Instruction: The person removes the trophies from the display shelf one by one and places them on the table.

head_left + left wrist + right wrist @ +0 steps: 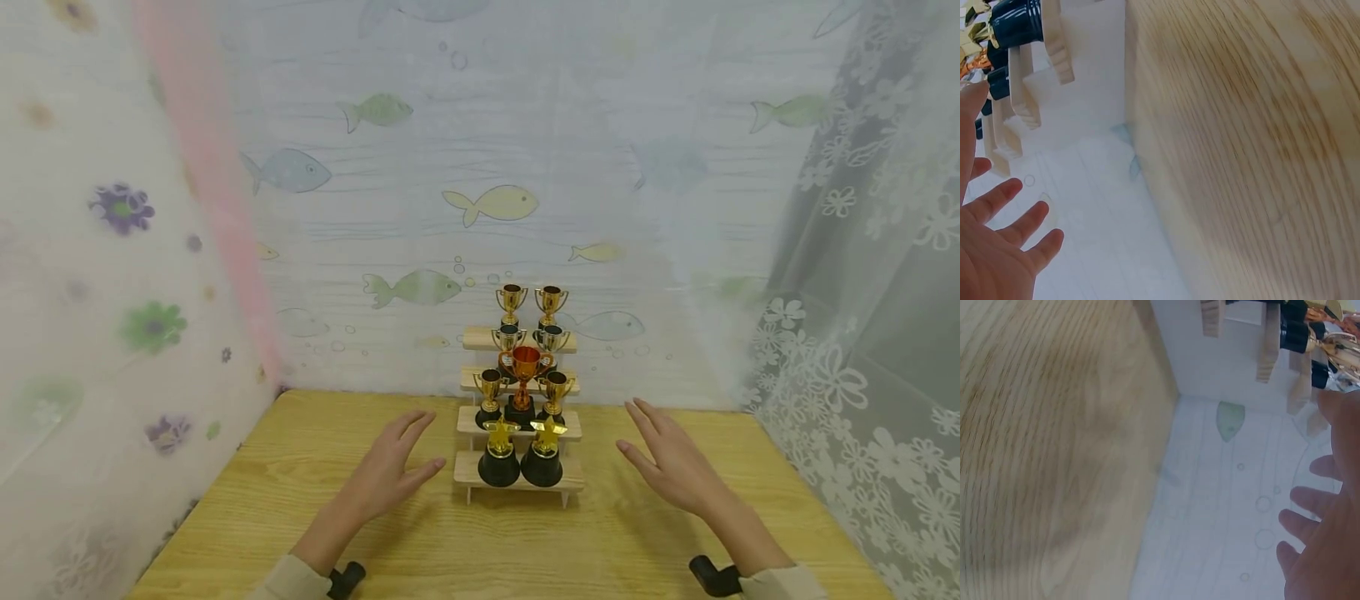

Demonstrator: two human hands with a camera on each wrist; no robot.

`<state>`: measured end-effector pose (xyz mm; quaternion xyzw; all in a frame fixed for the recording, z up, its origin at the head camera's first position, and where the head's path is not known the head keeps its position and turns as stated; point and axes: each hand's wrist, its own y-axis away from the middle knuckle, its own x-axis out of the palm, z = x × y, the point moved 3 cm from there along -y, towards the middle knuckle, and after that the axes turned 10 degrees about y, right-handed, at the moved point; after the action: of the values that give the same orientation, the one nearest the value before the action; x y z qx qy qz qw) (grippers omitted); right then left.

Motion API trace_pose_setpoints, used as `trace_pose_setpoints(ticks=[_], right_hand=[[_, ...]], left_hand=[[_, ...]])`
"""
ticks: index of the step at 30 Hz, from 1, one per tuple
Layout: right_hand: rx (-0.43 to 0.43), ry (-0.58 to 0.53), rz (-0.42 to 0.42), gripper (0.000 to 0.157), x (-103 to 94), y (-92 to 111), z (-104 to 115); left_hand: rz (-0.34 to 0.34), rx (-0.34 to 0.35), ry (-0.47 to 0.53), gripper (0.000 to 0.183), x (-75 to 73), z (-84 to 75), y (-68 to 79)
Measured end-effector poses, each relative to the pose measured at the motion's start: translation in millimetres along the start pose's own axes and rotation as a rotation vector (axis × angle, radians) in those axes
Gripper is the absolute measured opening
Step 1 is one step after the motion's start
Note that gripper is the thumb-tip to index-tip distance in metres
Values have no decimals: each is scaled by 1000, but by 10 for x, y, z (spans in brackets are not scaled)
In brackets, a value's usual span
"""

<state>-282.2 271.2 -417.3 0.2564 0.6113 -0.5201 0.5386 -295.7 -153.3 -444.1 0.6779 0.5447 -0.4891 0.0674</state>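
A stepped wooden stand (519, 483) stands in the middle of the table, bearing several small trophies on its tiers. On its lowest step are two star trophies (501, 454) with round black bases. Above them an orange-red cup trophy (525, 367) stands between gold cups (490, 390); silver cups (552, 337) and two gold cups (551, 302) fill the upper steps. My left hand (390, 467) is held to the left of the stand, fingers extended, holding nothing. To the stand's right, my right hand (670, 462) mirrors it with straight, spread fingers, also holding nothing.
The wood-grain table (315, 467) runs back to a white curtain (420, 250) printed with fish. A flowered curtain (120, 275) borders the left side, and a sheer lace curtain (847, 392) borders the right. Each wrist carries a black camera mount (716, 575).
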Motion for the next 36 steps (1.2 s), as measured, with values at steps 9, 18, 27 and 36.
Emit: trace_pose_setpoints(ticks=[9,18,27,36], right_hand=[[-14,-60,-33,64,4,-34,113],[-5,-147,-43,61,96,-78,163],[-1,-210,-38,58,153,-146,269],[2,-243,-38,55,236,-205,346]], left_hand=[[4,-45,63,69,41,-61,-18],[-9,-64,111,63,96,-139,-21],[-12,-71,117,62,150,-219,-42],[-16,-51,179,59,221,-254,-66]])
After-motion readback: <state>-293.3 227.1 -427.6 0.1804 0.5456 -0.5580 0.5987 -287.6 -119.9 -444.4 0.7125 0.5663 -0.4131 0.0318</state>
